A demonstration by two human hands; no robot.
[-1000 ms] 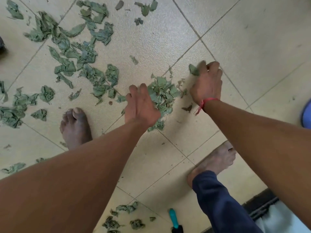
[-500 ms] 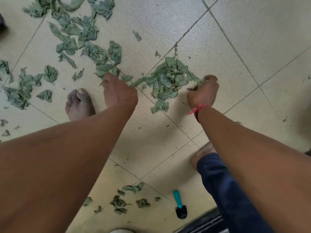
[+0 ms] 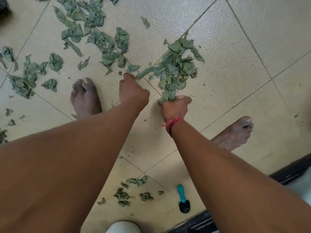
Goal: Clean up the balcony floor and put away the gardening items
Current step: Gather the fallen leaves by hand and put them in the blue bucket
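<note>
Dry green leaves litter the beige tiled floor. A gathered pile of leaves lies just ahead of my hands. My right hand, with a red thread at the wrist, grips a bunch at the pile's near edge. My left hand has its fingers curled down at the pile's left side, on the end of a long leaf; its fingertips are hidden. More scattered leaves spread to the upper left. A small trowel with a teal handle and black blade lies near the bottom.
My bare feet stand on the tiles, the left foot beside my left hand and the right foot to the right. Small leaf clumps lie near the trowel. A dark door threshold runs along the lower right. A white rounded object shows at the bottom edge.
My right hand has dragged round the pile from its far right side to its near edge and closed on leaves. My left hand has swept in from the left. The view tilted down.
</note>
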